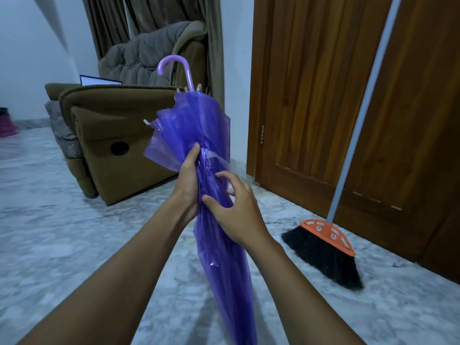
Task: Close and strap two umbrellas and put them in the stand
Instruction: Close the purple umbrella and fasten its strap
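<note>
Two hands were closed on a purple umbrella [194,120].
It was held handle-up over the floor [49,232], gripped around by the left hand [188,180], its folds pinched by the right hand [239,212] with curled fingers.

Umbrellas: we count one umbrella [196,120], purple.
Hands: we count two, the left hand [188,180] and the right hand [236,210] (one pair, one person).
Brooms: we see one broom [323,252].
Armchairs: we count one armchair [112,125].
Quilts: we find one quilt [146,56].
Laptops: we spot one laptop [99,80].
Doors: we make out one wooden door [311,95] for certain; whether the panel right of it is a second, we cannot tell.
Blurred items: we note one pink thing [7,128], too blurred to name.
</note>
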Demonstrator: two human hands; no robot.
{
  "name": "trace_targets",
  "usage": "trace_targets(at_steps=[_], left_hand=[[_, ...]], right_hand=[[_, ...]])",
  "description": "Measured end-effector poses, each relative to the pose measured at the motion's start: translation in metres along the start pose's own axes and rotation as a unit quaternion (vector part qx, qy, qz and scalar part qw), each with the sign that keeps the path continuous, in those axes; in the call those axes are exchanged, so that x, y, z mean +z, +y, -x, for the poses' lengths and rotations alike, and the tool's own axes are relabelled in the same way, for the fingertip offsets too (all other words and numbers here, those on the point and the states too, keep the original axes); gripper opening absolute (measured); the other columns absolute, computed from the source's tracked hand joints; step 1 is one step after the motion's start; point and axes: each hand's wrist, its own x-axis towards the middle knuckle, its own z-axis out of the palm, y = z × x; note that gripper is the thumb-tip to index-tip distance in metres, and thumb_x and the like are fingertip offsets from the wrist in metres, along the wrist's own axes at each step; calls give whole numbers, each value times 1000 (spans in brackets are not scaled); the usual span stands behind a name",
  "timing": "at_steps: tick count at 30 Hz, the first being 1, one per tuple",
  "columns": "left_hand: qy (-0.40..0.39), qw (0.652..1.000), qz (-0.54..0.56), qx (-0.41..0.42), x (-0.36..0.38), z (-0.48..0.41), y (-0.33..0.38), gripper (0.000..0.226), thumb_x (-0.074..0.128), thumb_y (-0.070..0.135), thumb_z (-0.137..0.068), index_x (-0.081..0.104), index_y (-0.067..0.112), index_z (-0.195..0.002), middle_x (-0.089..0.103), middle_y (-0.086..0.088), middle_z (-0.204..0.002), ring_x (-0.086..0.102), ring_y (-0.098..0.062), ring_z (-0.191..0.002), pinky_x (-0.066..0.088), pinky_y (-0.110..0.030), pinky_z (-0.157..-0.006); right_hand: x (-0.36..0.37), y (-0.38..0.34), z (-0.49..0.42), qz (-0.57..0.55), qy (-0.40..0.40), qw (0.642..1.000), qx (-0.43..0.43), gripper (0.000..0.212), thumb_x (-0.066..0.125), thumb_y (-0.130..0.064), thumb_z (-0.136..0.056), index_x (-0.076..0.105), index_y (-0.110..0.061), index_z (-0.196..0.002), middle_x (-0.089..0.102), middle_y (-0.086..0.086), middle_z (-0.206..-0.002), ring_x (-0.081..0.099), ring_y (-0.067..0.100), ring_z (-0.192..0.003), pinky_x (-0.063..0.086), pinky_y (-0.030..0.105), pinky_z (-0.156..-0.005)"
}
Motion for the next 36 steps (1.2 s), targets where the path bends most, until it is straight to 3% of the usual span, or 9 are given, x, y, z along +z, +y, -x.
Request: trace_targets(at_steps=[5, 12, 16, 18, 24, 27, 29, 32, 36], left_hand=[[-34, 998, -25, -39, 47, -14, 55, 44, 55, 50, -90, 65, 10, -106, 71, -8, -87, 69, -20, -75, 60, -33, -68], [-100, 979, -134, -118, 176, -23, 240, 42, 54, 55, -91, 70, 16, -98, 74, -5, -92, 71, -18, -83, 58, -36, -82], [62, 973, -195, -105, 248, -16, 348, 99, 72, 79, -52, 52, 17, -127, 68, 0, -114, 69, -18, -97, 55, -41, -90], [96, 968, -215, -89, 276, -3, 391, 101, 73, 81, -48, 53, 16, -123, 67, 4, -110, 68, -13, -94, 55, -38, -91], [-103, 965, -214, -109, 343, 38, 481, 32, 67, 37, -82, 64, 27, -113, 75, 1, -102, 72, -15, -92, 53, -33, -88], [-139, 965, -190, -114, 357, 42, 513, 33, 63, 30, -79, 65, 24, -111, 75, -9, -99, 72, -29, -92, 52, -39, -85], [-151, 967, -182, -98, 357, 46, 530, 31, 59, 28, -76, 66, 22, -105, 75, -9, -94, 71, -29, -88, 52, -41, -84], [-191, 962, -168, -100, 354, 53, 552, 25, 57, 27, -75, 64, 22, -98, 72, -1, -82, 68, -18, -75, 51, -35, -74], [-251, 942, -212, -71, 347, 58, 567, 51, 69, 23, -70, 59, 13, -119, 72, -8, -100, 69, -20, -89, 55, -33, -78]], right_hand=[[-41, -48, -33, -30, -23, 999, -5, 44, 70, -33, -89, 43, -45, -121, 49, -11, -133, 51, 9, -118, 53, 32, -94], [-151, -214, -95, -46, 8, 999, 5, 44, 64, -16, -92, 48, -42, -124, 47, -29, -124, 51, -4, -118, 46, 18, -96], [-216, -328, -122, -26, 74, 997, 15, 44, 64, -12, -90, 53, -35, -125, 53, -22, -126, 53, -1, -119, 47, 28, -103], [-243, -378, -131, -16, 120, 992, 30, 45, 65, -9, -87, 51, -33, -123, 56, -15, -127, 55, 6, -119, 46, 34, -104], [-297, -493, -139, -74, 178, 977, 90, 50, 71, -15, -85, 41, -46, -111, 58, -6, -120, 61, 12, -115, 53, 44, -97], [-305, -531, -136, -101, 151, 980, 78, 41, 69, -14, -89, 51, -40, -115, 64, -20, -115, 64, 5, -108, 53, 36, -97], [-310, -551, -133, -103, 127, 982, 89, 32, 65, -27, -91, 58, -46, -115, 62, -30, -118, 63, 2, -111, 51, 35, -99], [-320, -574, -128, -135, 101, 979, 114, 38, 47, -30, -86, 66, -46, -115, 65, -19, -125, 62, 15, -117, 48, 43, -104], [-325, -598, -121, -158, 119, 975, 99, 38, 33, -21, -85, 62, -39, -100, 64, -5, -118, 63, 20, -102, 51, 32, -82]])
